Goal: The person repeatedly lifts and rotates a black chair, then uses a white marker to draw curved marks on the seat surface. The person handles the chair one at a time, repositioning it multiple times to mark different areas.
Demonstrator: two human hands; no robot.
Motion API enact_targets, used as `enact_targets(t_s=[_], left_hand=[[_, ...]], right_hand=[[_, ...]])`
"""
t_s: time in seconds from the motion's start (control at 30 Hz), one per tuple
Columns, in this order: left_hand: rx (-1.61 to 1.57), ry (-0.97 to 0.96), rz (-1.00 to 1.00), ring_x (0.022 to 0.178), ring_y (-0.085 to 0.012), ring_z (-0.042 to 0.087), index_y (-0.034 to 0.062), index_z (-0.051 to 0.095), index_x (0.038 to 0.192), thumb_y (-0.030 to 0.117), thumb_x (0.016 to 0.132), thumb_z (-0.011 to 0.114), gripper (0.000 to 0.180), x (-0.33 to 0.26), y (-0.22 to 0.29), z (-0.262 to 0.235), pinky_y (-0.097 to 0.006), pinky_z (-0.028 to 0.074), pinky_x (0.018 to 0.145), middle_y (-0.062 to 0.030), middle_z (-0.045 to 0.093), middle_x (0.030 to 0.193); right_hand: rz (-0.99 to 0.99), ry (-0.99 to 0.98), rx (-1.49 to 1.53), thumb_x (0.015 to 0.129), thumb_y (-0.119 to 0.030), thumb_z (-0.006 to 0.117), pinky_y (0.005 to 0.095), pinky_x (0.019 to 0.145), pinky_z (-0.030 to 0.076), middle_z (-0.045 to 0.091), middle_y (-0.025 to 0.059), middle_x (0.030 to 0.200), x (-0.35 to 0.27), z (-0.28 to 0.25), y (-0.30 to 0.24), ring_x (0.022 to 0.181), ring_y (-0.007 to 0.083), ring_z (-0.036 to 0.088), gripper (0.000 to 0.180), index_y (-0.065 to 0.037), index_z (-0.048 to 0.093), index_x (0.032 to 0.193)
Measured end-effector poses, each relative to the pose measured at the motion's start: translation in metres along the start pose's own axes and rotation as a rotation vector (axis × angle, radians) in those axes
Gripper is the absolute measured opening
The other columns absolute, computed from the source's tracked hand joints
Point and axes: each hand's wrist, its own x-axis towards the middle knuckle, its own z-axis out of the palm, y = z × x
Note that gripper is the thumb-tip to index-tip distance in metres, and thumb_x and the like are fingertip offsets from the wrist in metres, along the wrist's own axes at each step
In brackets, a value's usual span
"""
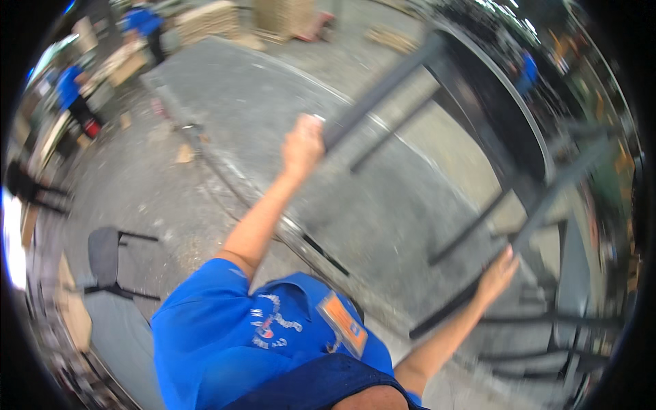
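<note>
Dark chair over grey work table
Left hand and right hand clasp its near legs; the curved panel lies beyond both.

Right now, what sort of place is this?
Probably a furniture workshop or factory floor. The left hand and right hand hold a dark chair, another chair is at left, and pale stacks, perhaps wood, sit at the back near a person in blue.

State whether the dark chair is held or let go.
Held: the left hand grips one bar of the dark chair, the right hand another.
</note>
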Motion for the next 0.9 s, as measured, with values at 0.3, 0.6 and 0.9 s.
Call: enact_targets(t_s=[0.3, 0.6, 0.9], left_hand=[[-0.089, 0.149, 0.187, 0.060, -0.0386, 0.061, 0.0076, 0.050, 0.100, 0.029, 0.099, 0.042, 0.023, -0.026, -0.007, -0.011, -0.046, 0.047, 0.053, -0.0159, 0.059, 0.061], [-0.144, 0.109, -0.011, 0.067, -0.0440, 0.060, 0.0095, 0.049, 0.103, 0.034, 0.100, 0.038, 0.027, -0.018, -0.020, -0.005, -0.051, 0.047, 0.057, -0.0204, 0.061, 0.069], [-0.129, 0.114, 0.048, 0.073, -0.0402, 0.065, 0.0097, 0.052, 0.105, 0.037, 0.101, 0.038, 0.031, -0.016, -0.048, -0.004, -0.046, 0.047, 0.059, -0.0162, 0.066, 0.078]], right_hand=[[-0.113, -0.071, -0.069, 0.096, -0.053, 0.043, 0.0330, 0.051, 0.046, 0.057, 0.0178, 0.086, 0.002, 0.008, 0.011, 0.060, 0.0212, 0.053, 0.068, 0.008, 0.048, 0.124], [-0.111, -0.081, -0.121, 0.096, -0.051, 0.043, 0.0436, 0.089, 0.044, 0.058, 0.0281, 0.114, -0.005, 0.014, 0.000, 0.102, 0.0398, 0.056, 0.065, 0.007, 0.048, 0.126], [-0.220, 0.031, -0.225, 0.096, -0.045, 0.044, 0.0477, 0.086, 0.045, 0.059, 0.0313, 0.111, -0.018, 0.027, -0.010, 0.104, 0.0464, 0.057, 0.057, 0.000, 0.042, 0.130]])
